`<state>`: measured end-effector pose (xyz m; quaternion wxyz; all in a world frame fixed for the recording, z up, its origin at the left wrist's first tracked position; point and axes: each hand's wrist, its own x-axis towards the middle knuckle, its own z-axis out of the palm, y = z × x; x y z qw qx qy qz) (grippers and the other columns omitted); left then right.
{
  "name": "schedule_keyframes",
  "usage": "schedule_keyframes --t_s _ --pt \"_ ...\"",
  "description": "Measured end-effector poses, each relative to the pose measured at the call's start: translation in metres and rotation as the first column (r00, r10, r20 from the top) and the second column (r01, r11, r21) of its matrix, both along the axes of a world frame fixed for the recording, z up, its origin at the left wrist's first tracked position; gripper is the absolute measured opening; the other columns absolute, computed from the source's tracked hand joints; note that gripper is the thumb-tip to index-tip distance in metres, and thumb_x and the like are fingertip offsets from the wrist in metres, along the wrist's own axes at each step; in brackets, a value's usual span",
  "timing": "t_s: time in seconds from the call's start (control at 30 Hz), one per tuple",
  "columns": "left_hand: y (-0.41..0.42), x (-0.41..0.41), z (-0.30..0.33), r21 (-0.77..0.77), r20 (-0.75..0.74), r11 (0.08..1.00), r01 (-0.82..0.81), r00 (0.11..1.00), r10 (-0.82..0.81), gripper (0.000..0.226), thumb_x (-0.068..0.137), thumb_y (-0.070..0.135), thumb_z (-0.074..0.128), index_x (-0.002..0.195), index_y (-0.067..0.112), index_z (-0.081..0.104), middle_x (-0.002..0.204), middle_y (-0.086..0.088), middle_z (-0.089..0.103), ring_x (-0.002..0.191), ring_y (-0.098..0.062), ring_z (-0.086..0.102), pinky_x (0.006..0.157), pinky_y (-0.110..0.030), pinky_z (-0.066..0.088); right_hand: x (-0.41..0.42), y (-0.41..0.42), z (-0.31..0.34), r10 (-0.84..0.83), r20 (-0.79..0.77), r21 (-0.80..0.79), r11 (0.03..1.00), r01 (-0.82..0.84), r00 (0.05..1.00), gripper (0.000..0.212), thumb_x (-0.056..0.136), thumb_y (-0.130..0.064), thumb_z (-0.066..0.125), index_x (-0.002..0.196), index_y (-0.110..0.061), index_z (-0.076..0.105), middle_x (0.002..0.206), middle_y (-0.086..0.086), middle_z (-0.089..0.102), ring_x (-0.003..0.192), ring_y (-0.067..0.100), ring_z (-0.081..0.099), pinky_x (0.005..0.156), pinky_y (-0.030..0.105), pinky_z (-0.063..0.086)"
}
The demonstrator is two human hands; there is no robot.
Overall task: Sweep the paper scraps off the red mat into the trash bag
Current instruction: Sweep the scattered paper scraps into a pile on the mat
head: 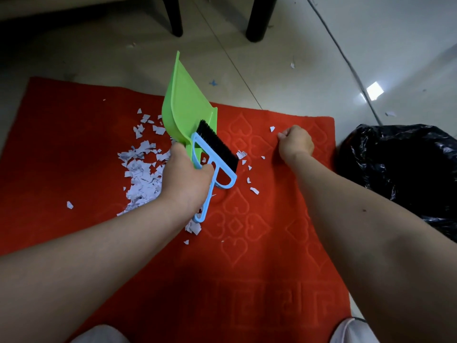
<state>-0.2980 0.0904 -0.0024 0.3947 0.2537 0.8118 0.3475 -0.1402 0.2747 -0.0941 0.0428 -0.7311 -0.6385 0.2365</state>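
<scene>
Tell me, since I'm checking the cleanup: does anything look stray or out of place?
Yes. A few paper scraps lie on the tiled floor beyond the red mat, where sweeping the mat alone would miss them. The main scrap pile sits on the mat's left, far from the trash bag.

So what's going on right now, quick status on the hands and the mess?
Left hand grips green dustpan and blue brush together. Right hand fisted on red mat. Paper scraps unswept. Trash bag right, nothing blocking.
</scene>
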Motion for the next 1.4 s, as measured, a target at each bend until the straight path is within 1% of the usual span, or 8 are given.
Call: schedule_keyframes --t_s 0.23,0.53,0.7,0.8,1.07,1.17,1.27,1.4 --pt "0.007 0.002 0.001 0.018 -0.01 1.0 0.006 1.0 -0.006 0.021 0.091 0.013 0.055 0.104 0.01 0.039 0.08 -0.002 0.042 0.065 -0.016 0.046 0.054 -0.028 0.044 -0.008 0.003 0.0 0.014 -0.161 0.082 0.997 -0.001 0.987 0.011 0.087 -0.03 0.063 0.089 -0.019 0.065 0.095 0.001 0.068 0.095 0.022 0.062 0.081 0.029 0.045" --pt "0.007 0.002 0.002 0.017 0.008 1.0 0.001 1.0 -0.001 0.021 0.091 0.011 0.055 0.106 0.01 0.04 0.08 -0.002 0.043 0.064 -0.015 0.048 0.057 -0.031 0.048 -0.023 0.01 0.0 0.101 0.004 0.034 0.994 -0.101 0.995 0.015 0.093 -0.024 0.056 0.096 -0.013 0.065 0.104 0.01 0.067 0.102 0.029 0.061 0.084 0.031 0.044" --pt "0.007 -0.001 0.002 0.014 0.011 1.0 -0.001 1.0 0.001 0.022 0.091 0.012 0.055 0.107 0.01 0.04 0.081 -0.004 0.046 0.067 -0.019 0.052 0.062 -0.037 0.052 -0.015 -0.007 0.009 -0.062 -0.356 -0.002 0.998 0.066 0.932 0.01 0.089 -0.023 0.062 0.084 -0.015 0.066 0.079 0.0 0.065 0.075 0.015 0.061 0.08 0.034 0.054" --pt "0.008 -0.001 0.003 0.026 -0.002 1.0 -0.012 1.0 0.013 0.021 0.091 0.012 0.055 0.104 0.011 0.038 0.079 -0.003 0.044 0.065 -0.018 0.049 0.059 -0.035 0.05 -0.014 -0.035 0.025 0.017 -0.5 -0.096 0.993 -0.075 0.866 0.009 0.088 -0.016 0.063 0.085 -0.011 0.07 0.075 0.001 0.066 0.065 0.011 0.058 0.069 0.028 0.051" --pt "0.011 -0.001 0.009 0.042 -0.006 0.998 -0.042 0.999 0.042 0.021 0.091 0.013 0.054 0.099 0.012 0.034 0.075 -0.001 0.039 0.059 -0.015 0.041 0.048 -0.026 0.034 -0.009 -0.093 0.057 0.189 -0.309 0.092 0.981 -0.169 0.932 0.024 0.095 -0.022 0.046 0.11 -0.024 0.064 0.097 -0.007 0.069 0.089 0.016 0.061 0.083 0.036 0.049" --pt "0.015 0.004 0.015 0.038 -0.019 0.998 -0.042 0.999 0.043 0.023 0.09 0.014 0.056 0.099 0.012 0.035 0.08 -0.002 0.044 0.066 -0.017 0.048 0.053 -0.026 0.037 -0.018 -0.122 0.07 0.486 -0.159 0.234 0.864 -0.446 0.859 0.054 0.077 -0.019 0.059 0.129 -0.024 0.049 0.117 -0.001 0.057 0.107 0.022 0.053 0.089 0.037 0.045" --pt "0.016 0.011 0.02 0.051 0.017 0.999 -0.016 1.0 0.016 0.027 0.085 0.012 0.061 0.105 0.008 0.042 0.087 -0.005 0.051 0.076 -0.021 0.055 0.061 -0.029 0.043 -0.03 -0.139 0.074 0.65 0.036 0.32 0.712 -0.625 0.759 0.07 0.071 -0.038 0.063 0.137 -0.024 0.042 0.107 0.004 0.052 0.093 0.026 0.051 0.071 0.035 0.046" --pt "0.014 0.017 0.018 0.084 0.17 0.996 -0.004 0.985 -0.01 0.034 0.084 0.024 0.067 0.109 0.007 0.05 0.091 -0.007 0.063 0.077 -0.02 0.063 0.069 -0.033 0.055 -0.026 -0.137 0.079 0.579 0.191 0.449 0.666 -0.596 0.792 0.045 0.078 -0.034 0.056 0.122 -0.026 0.057 0.089 0.003 0.055 0.067 0.025 0.058 0.048 0.028 0.04"
